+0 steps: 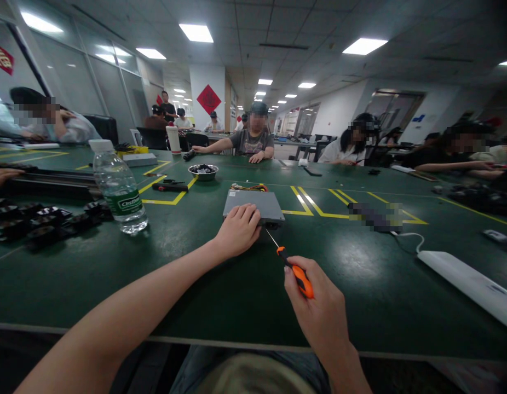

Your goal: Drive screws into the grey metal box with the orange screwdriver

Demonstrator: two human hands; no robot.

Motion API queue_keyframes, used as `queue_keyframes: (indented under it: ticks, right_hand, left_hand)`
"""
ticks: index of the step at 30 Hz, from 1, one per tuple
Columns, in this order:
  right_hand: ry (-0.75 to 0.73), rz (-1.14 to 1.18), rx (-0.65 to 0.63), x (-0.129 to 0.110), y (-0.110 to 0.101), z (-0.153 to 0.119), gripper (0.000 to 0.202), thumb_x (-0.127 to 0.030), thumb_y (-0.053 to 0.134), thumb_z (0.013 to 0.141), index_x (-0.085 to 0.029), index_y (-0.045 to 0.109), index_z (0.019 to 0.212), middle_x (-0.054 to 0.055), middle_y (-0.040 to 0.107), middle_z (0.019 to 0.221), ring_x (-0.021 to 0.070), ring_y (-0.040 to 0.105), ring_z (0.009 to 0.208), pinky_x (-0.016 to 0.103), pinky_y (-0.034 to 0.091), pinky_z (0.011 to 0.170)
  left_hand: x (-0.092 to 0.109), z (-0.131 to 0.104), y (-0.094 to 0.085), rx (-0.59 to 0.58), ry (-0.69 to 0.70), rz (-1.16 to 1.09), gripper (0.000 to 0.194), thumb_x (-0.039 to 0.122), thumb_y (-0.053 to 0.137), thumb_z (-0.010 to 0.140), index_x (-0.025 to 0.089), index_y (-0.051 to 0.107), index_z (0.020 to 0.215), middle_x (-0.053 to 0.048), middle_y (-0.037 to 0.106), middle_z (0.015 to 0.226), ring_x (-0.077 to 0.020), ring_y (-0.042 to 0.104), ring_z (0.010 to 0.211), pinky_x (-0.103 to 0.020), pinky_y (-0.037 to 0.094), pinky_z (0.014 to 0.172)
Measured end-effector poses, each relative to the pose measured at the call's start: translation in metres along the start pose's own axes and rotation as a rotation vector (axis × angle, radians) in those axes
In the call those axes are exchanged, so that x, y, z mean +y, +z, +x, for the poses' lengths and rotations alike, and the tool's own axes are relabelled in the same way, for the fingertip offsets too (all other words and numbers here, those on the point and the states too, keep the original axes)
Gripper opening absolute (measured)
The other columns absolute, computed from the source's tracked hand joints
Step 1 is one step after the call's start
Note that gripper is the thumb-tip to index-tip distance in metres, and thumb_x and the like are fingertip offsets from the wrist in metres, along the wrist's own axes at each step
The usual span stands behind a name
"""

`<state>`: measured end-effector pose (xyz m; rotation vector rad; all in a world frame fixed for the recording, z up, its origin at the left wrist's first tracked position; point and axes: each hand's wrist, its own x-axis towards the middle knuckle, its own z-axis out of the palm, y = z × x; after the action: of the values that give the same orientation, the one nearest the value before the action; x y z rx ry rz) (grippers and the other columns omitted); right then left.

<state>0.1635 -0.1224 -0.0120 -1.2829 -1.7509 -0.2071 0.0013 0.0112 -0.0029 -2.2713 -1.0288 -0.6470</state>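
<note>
A grey metal box (270,204) with a bundle of coloured wires (253,187) at its far edge lies flat on the green table (188,284). My left hand (238,230) rests on the near left part of the box, fingers close together over its top and near edge. In my right hand (315,290) is an orange and black screwdriver (303,281). Its thin shaft points up and left, and the tip is close to the near side of the box, beside a dark socket. Whether the tip touches the box I cannot tell.
A water bottle (124,191) stands left, beside black parts (44,221). A metal bowl (203,173) and black tool (170,186) lie beyond. Right are a blurred dark device (374,216) and white power strip (467,282). People sit around the table.
</note>
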Motion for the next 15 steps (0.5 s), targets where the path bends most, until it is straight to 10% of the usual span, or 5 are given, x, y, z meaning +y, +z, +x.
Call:
queue_keyframes:
  ticks: [15]
  right_hand:
    - [-0.063, -0.151, -0.016, -0.0047, 0.0030, 0.0036, 0.022, -0.031, 0.036, 0.092, -0.017, 0.053, 0.093, 0.002, 0.063, 0.073, 0.0130, 0.061, 0.061, 0.022, 0.043, 0.056]
  left_hand:
    - [0.0008, 0.0007, -0.0012, 0.009, 0.003, 0.004, 0.031, 0.029, 0.040, 0.088, 0.011, 0.050, 0.112, -0.015, 0.053, 0.119, -0.0271, 0.048, 0.112, -0.040, 0.037, 0.092]
